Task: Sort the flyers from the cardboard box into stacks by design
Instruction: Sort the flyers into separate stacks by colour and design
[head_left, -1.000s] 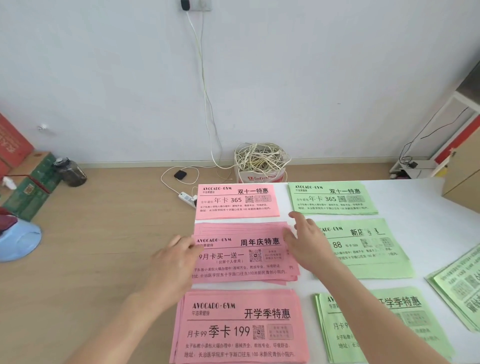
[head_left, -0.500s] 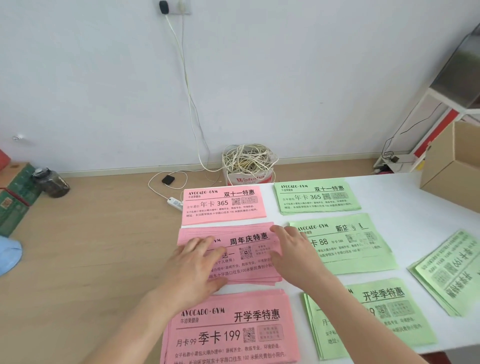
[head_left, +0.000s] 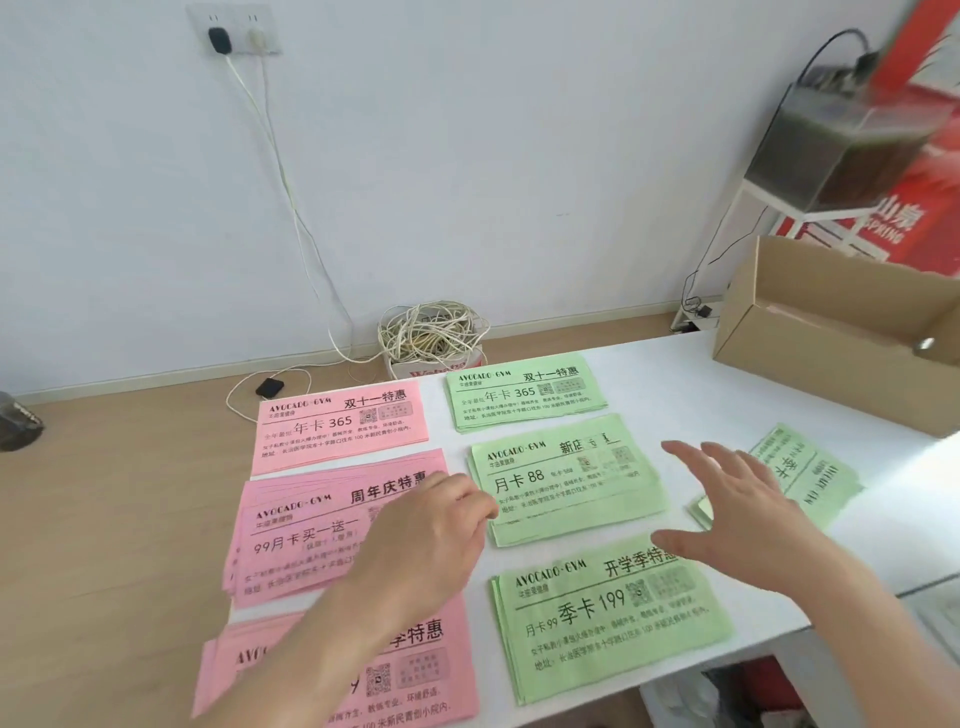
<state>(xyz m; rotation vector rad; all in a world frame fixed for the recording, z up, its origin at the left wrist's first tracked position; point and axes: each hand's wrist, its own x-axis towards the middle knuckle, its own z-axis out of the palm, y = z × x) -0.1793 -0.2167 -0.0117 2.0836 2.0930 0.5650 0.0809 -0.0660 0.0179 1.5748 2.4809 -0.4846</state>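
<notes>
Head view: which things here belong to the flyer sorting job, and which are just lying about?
Belong to the job: pink flyer stacks; green flyer stacks; cardboard box; left hand; right hand.

Lying about: cable coil; black adapter on the floor; glass tank; red banner.
</notes>
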